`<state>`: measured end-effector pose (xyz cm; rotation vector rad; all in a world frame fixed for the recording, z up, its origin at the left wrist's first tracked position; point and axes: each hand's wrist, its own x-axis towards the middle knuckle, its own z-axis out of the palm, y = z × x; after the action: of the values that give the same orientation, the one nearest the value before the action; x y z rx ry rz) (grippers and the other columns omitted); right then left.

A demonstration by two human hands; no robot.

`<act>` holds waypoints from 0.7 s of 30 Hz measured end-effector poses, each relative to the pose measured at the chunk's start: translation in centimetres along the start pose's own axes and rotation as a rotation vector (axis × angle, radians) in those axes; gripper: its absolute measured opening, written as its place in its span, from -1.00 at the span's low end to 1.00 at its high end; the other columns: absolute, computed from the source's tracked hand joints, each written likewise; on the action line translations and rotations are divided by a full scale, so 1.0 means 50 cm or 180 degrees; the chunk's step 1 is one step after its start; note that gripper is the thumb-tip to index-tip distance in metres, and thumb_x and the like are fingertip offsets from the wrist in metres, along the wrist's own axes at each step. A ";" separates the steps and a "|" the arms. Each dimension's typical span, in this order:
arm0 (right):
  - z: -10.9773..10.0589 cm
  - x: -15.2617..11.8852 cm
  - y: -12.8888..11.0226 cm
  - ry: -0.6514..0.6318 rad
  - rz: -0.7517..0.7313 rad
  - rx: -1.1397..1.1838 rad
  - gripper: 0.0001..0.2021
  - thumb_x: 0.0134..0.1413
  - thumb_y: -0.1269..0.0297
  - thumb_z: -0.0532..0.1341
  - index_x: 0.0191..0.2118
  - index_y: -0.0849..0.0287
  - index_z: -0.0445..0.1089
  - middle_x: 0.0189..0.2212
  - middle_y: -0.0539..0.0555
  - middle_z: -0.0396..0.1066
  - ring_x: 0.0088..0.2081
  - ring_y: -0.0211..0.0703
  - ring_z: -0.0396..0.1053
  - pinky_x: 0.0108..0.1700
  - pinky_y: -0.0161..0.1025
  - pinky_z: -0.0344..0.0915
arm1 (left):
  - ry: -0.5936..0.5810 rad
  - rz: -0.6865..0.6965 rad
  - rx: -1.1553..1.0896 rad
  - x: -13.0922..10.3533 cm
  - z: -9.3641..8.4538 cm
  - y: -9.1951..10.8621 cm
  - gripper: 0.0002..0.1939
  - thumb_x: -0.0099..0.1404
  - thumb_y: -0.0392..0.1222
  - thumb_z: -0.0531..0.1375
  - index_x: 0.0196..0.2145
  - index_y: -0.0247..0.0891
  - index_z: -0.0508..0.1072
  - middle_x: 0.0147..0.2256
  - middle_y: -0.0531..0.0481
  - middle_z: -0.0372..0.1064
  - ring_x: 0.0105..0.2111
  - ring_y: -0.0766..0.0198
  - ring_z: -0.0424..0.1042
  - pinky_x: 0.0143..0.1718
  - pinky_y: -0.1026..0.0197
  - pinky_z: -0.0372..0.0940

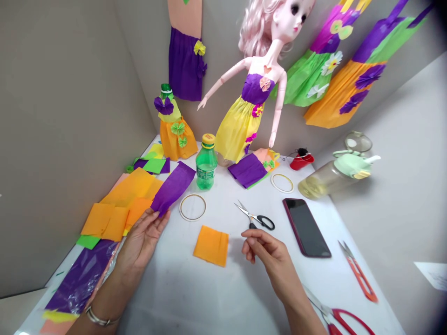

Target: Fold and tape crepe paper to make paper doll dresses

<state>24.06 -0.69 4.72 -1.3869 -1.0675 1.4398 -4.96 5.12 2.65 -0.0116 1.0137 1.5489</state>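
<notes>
My left hand (145,237) pinches the lower end of a purple crepe paper strip (174,186), which slants up and away to the right above the orange sheets. My right hand (263,251) hovers over the white table with its fingers curled; no object shows in it. Just beyond it lie black-handled scissors (254,217), their blades parted. Between the hands a folded orange paper square (211,245) rests on the table. A ring of double-sided tape (193,207) lies flat beyond that square.
Orange paper sheets (132,186) pile up at left. A green bottle (206,163) and a doll (263,88) in a paper dress stand at the back. To the right are a phone (307,228), red snips (359,274), red-handled scissors (335,316) and a tilted water bottle (324,177).
</notes>
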 end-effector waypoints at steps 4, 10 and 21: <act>0.001 0.001 0.003 -0.0026 -0.0010 -0.0052 -0.70 0.21 0.03 0.22 -0.18 0.18 0.48 -0.47 0.04 0.42 -0.44 -0.22 0.28 -0.37 -0.26 0.24 | 0.0002 0.0009 -0.0038 -0.003 0.004 0.000 -0.70 0.27 -0.63 0.06 -0.39 -0.30 0.46 -0.47 0.09 0.51 -0.28 0.29 0.59 0.02 -0.01 0.48; 0.007 0.005 0.020 0.0187 0.0016 -0.0710 -0.67 0.18 -0.02 0.20 -0.15 0.14 0.46 -0.46 0.03 0.39 -0.44 -0.19 0.27 -0.36 -0.23 0.24 | -0.0018 -0.0008 0.0006 -0.005 0.000 -0.001 -0.73 0.29 -0.59 0.08 -0.37 -0.30 0.46 -0.42 0.05 0.53 -0.23 0.27 0.60 0.02 0.03 0.48; 0.046 0.023 0.048 0.0043 -0.0501 -0.2742 -0.81 0.24 0.24 0.13 -0.06 0.04 0.38 -0.29 0.02 0.36 -0.42 -0.19 0.32 -0.32 -0.22 0.27 | -0.0364 -0.0653 0.0577 -0.029 0.013 -0.008 -0.78 0.38 -0.44 0.04 -0.27 -0.37 0.49 -0.33 -0.10 0.50 -0.32 0.28 0.56 -0.23 0.23 0.51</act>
<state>21.70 -0.29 2.15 -1.8176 -1.8621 0.8591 -3.89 4.31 3.58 0.0956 1.0254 1.2541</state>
